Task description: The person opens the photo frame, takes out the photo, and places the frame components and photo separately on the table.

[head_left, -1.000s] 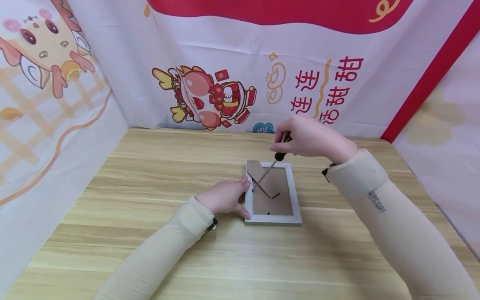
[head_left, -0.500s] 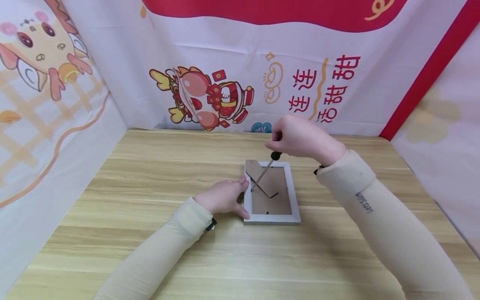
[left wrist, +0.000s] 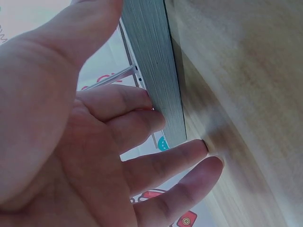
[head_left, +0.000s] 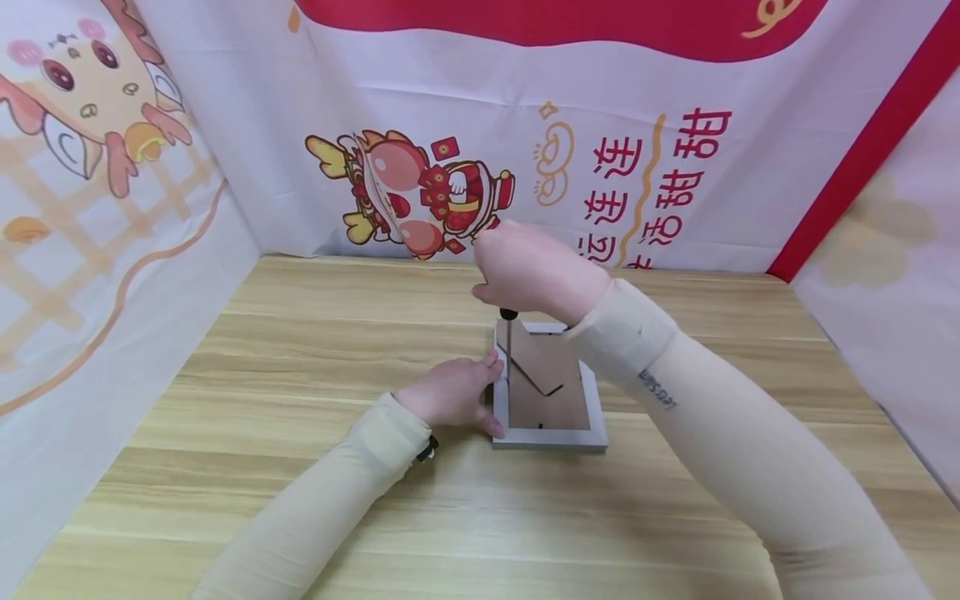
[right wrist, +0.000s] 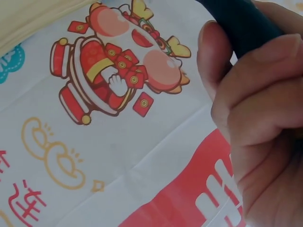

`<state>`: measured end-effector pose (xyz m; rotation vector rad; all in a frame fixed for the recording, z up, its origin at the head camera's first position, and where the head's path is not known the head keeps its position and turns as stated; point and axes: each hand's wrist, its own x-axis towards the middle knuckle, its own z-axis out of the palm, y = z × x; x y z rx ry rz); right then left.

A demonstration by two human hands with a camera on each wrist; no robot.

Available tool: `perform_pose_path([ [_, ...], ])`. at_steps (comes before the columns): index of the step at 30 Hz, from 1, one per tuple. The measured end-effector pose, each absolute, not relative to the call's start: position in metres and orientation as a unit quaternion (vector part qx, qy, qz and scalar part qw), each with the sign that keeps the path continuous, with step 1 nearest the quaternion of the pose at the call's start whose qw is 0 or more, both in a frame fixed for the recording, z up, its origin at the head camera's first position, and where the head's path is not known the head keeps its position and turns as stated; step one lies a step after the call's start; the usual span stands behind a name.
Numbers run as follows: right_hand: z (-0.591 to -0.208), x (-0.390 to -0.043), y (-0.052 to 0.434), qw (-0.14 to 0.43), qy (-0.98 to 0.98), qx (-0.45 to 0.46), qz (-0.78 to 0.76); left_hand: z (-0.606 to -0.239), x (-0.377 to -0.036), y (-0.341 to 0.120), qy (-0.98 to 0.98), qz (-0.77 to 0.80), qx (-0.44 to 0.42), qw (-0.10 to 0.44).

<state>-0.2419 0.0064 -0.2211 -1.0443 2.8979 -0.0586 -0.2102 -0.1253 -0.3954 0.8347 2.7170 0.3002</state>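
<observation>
A silver picture frame lies face down on the wooden table, its brown backing board and folded stand flap facing up. My left hand rests against the frame's left edge, thumb on top and fingers fairly straight along the side. My right hand grips the black handle of a screwdriver above the frame's far left corner. The shaft stands nearly upright, its tip at the frame's left inner edge, next to my left thumb.
Printed cloth banners wall the table in at the back, left and right. Bare wood lies left of and in front of the frame. My right forearm crosses over the frame's right side.
My right hand has swung left, bringing the screwdriver from a slant to nearly upright. The tip stays at the frame's left inner edge. My left hand has not moved.
</observation>
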Motion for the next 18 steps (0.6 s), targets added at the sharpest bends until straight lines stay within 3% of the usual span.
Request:
perform_pose_path([
  [18, -0.221, -0.244, -0.002, 0.041, 0.943, -0.33, -0.013, -0.3938, -0.2085, -0.124, 0.942, 0.112, 0.28, 0.149],
])
